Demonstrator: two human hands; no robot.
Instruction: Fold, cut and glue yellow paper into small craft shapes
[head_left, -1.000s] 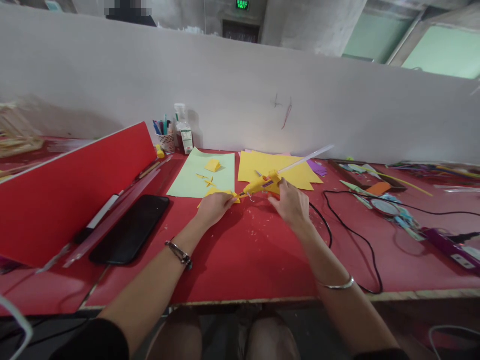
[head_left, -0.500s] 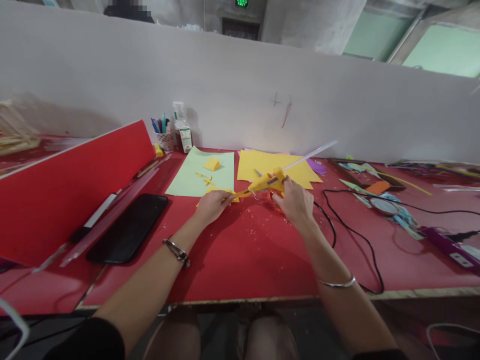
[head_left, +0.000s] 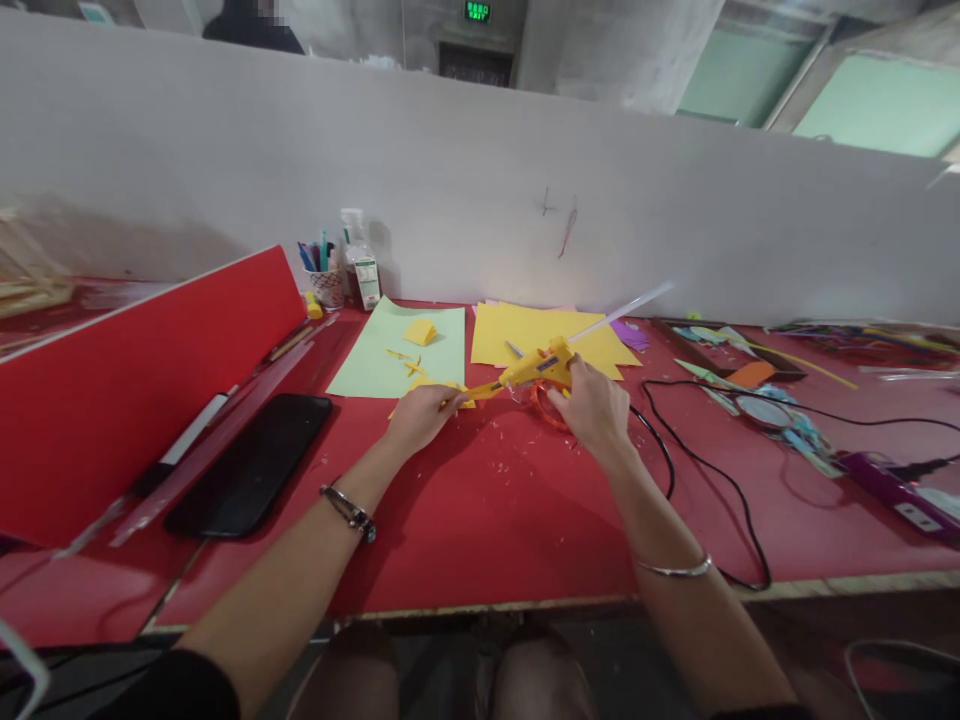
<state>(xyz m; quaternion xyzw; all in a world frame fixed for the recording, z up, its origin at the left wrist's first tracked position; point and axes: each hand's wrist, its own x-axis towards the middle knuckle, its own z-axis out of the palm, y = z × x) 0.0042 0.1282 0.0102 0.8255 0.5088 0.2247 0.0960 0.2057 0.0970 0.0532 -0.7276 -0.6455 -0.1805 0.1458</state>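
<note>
My right hand [head_left: 598,405] is wrapped round the handle of a yellow hot glue gun [head_left: 538,365], whose nozzle points left. A clear glue stick [head_left: 622,311] juts from its back. Between the fingers of my left hand [head_left: 421,416] is a narrow yellow paper strip [head_left: 481,391], its far end at the nozzle tip. Whether nozzle and strip touch I cannot tell. Beneath lie yellow paper pieces [head_left: 466,404], and under the gun is an orange-red ring-shaped thing [head_left: 546,408], partly hidden. A folded yellow paper piece [head_left: 420,332] and small yellow scraps [head_left: 413,367] rest on a pale green sheet [head_left: 358,365].
Yellow sheets [head_left: 495,330] lie at the back. On the left are a black phone [head_left: 251,462], a red board [head_left: 150,400], a pen cup [head_left: 326,288] and a bottle [head_left: 365,275]. A black cord [head_left: 720,460] and purple power strip [head_left: 889,490] occupy the right.
The view has shifted slightly. Both hands keep their grips, with the glue gun's nozzle still at the end of the paper strip.
</note>
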